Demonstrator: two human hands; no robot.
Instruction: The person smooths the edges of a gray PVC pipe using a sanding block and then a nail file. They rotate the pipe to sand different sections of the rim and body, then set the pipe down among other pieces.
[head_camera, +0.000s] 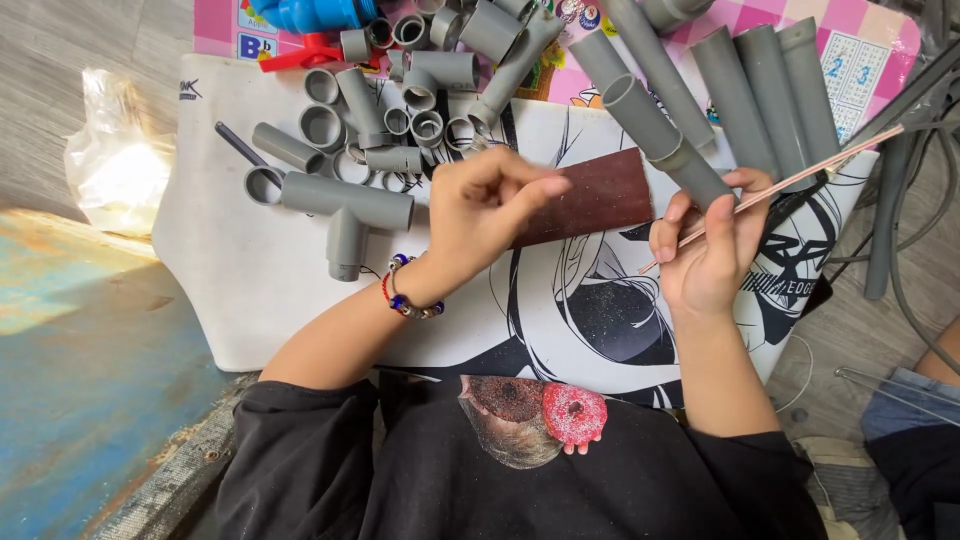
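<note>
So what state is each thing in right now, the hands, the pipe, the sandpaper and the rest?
left hand: pinching the sandpaper's edge
right hand: gripping a grey pipe and a thin rod
sandpaper sheet: held up, against the pipe
grey pipe: tilted, open end up
thin rod: slanted across the right hand
tee fitting: lying flat on the mat
loose grey fittings: heaped, untouched
plastic bag: crumpled on the floor

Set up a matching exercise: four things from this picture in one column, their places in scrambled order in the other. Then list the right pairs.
1. brown sandpaper sheet
2. thin stick
3. beaded bracelet
4. grey tee fitting

A. lying on the white mat
B. around the left wrist
C. pinched in the left hand
D. held in the right hand

Pairs: 1-C, 2-D, 3-B, 4-A
</note>
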